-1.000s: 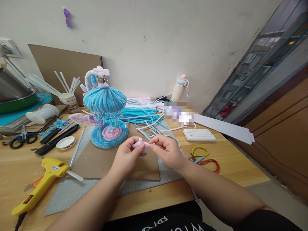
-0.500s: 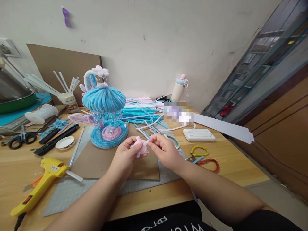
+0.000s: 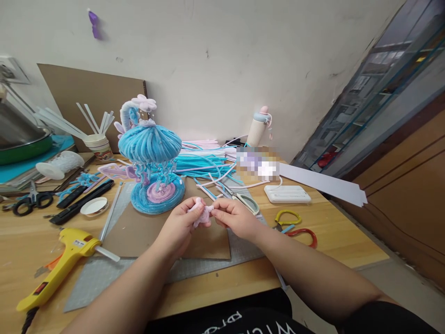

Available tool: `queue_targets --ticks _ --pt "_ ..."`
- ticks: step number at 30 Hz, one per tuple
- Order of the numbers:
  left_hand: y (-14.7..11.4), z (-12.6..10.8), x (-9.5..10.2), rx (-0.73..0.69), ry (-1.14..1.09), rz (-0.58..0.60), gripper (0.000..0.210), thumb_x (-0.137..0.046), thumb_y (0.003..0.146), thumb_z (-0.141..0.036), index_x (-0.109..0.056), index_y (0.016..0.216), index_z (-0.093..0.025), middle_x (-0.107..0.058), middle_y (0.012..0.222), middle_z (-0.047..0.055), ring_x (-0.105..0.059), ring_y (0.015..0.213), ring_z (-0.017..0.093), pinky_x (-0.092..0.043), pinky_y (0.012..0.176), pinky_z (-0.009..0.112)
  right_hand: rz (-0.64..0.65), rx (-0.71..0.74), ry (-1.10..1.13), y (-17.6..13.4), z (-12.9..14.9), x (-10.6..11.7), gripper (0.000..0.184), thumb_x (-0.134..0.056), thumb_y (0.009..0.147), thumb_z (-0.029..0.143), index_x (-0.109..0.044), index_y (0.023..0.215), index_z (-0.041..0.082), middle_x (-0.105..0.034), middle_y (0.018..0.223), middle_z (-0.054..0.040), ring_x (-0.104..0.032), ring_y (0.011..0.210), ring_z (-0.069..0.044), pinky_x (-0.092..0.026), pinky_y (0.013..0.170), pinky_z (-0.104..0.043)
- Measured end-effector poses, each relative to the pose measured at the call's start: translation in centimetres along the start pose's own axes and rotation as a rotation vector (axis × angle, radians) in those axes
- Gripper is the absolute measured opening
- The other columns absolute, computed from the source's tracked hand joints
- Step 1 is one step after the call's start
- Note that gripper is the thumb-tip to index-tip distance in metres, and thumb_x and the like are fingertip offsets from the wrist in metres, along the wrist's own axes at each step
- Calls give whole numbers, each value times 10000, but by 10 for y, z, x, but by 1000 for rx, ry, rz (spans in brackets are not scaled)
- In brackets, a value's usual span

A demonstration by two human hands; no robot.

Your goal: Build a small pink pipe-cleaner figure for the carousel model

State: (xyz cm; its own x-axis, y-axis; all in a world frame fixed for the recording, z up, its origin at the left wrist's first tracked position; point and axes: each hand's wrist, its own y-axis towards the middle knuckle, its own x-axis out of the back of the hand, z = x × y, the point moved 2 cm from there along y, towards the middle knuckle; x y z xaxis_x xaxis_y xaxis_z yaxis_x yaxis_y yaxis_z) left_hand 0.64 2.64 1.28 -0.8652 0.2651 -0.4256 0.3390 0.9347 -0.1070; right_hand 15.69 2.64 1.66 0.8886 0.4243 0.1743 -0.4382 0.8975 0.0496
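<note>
Between my two hands is a small pale pink piece bent from fuzzy pipe cleaner [image 3: 202, 217], with several rounded lobes. My left hand [image 3: 182, 222] is closed round its left side, thumb on top. The fingertips of my right hand [image 3: 234, 215] pinch its right end. Both hands are above a brown cardboard sheet [image 3: 205, 246] on a grey cutting mat [image 3: 114, 278]. Just behind them stands a blue jellyfish-shaped pipe cleaner model [image 3: 149, 144] on a round coiled base [image 3: 139, 204], topped by a pale pink flower [image 3: 144, 103].
Left lies a yellow glue gun [image 3: 57, 264], with black-handled scissors [image 3: 33, 199] behind it. Pipe cleaners [image 3: 205, 162] are heaped at the back. To the right are pale-handled scissors [image 3: 248, 204], red-and-yellow-handled scissors [image 3: 302, 234], a white power bank [image 3: 287, 194] and a bottle [image 3: 257, 130].
The pink piece has turned a little in my fingers. My right hand has shifted slightly left and down, its pinch still at the piece's right end.
</note>
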Motion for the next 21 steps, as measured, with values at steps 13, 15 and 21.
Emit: queue_targets --ticks 13,15,21 --pt "-5 -7 1 127 363 401 209 -665 747 -317 -641 800 -116 -611 699 46 -525 574 110 -427 559 227 787 -676 681 -2 -23 7 62 -486 728 184 -465 690 140 -319 408 102 -171 306 -18 -192 310 -112" --pt "-5 -13 1 73 525 417 200 -656 752 -313 -657 788 -116 -605 689 40 -515 571 109 -416 568 229 782 -712 659 -2 -23 5 63 -493 713 195 -460 693 145 -335 419 98 -180 308 -16 -181 312 -113" --pt "-5 -17 0 -98 909 371 189 -633 747 -320 -699 756 -144 -606 684 26 -550 649 145 -400 603 229 565 -524 302 -1 -22 3 128 -598 696 226 -525 748 135 -383 465 91 -245 345 -20 -154 350 -151"
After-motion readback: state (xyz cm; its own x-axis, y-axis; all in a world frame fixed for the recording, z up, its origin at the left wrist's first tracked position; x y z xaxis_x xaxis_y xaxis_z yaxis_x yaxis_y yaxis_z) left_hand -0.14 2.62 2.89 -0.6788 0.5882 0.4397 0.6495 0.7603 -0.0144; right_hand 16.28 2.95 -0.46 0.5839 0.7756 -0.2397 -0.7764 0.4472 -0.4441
